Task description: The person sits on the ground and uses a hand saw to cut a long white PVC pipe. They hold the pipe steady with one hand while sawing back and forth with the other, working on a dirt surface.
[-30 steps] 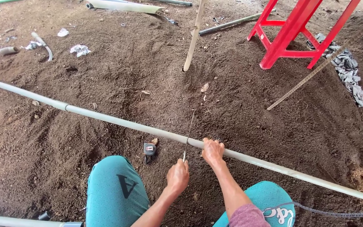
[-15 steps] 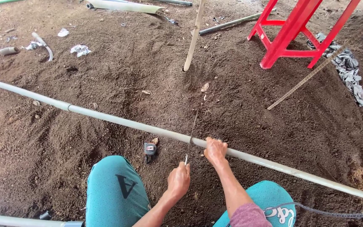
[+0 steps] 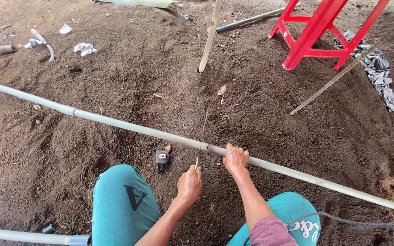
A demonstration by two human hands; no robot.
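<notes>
Both forearms reach forward between the bent knees in teal trousers. The left hand [image 3: 189, 184] is closed in a fist, thumb side up, wrist straight. The right hand [image 3: 235, 158] lies further ahead – palm down, fingers curled over and pressing – its forearm bare, a pinkish sleeve at the elbow

The person wears teal trousers [image 3: 124, 205] with a fine dotted texture, a large dark letter-shaped mark on one knee and white lettering on the other. A mauve sleeve [image 3: 270, 232] sits just beside that white lettering. Both forearms are bare, and the left hand [image 3: 189, 184] and right hand [image 3: 235, 158] are ungloved.
</notes>
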